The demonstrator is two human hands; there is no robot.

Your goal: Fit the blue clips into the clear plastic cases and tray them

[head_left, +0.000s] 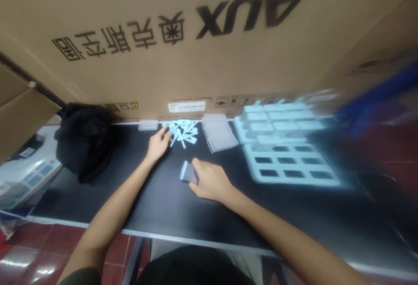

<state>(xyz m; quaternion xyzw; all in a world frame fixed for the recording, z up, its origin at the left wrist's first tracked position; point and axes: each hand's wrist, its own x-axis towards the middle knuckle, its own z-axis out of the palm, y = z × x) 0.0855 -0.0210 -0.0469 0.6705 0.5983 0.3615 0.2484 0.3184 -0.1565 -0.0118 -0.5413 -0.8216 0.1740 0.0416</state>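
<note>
My right hand [210, 179] is wrapped round a small translucent ice-pop mold [188, 172] with a light-blue rim, held above the dark table with the rim facing left. My left hand [159, 144] is at the left edge of a pile of light-blue ice-pop sticks [184, 133]. Its thumb and index finger are closing on a stick there; the contact is small and partly hidden. Just behind the pile's right side, a translucent flat stack of cases [219, 132] lies on the table. One more translucent case [148, 125] lies left of the pile.
On the right stand a light-blue tray with rectangular slots [294, 161] and, behind it, another tray carrying several filled light-blue molds [277, 119]. A large cardboard box [146, 76] walls off the back. A black cloth bag [83, 141] and a white printed box [35, 176] are at left.
</note>
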